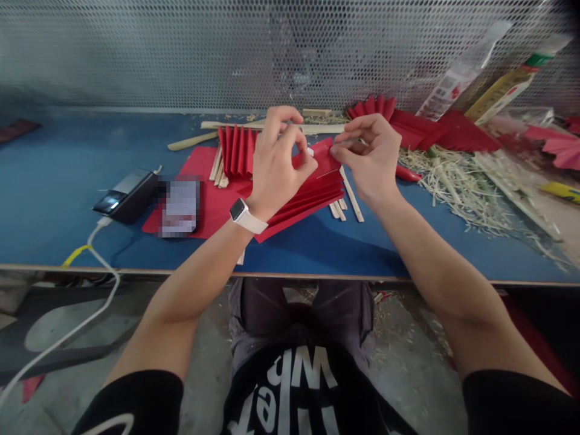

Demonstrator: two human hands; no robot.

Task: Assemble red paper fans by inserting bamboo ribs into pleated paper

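Pleated red paper lies in front of me, its folds running slantwise under both hands. My left hand, with a watch at the wrist, is curled above it in a pinch of thumb and forefinger. A small white bit shows at those fingertips; whether they grip it is unclear. My right hand has thumb and fingers closed at the upper right corner of the red paper. Another pleated red paper stands left of my left hand. Thin wooden sticks lie beneath and beside the paper.
A phone rests on flat red paper, with a cabled black device further left. Straw-like shavings, a clear bottle and a yellow bottle are at right. A perforated metal panel stands behind.
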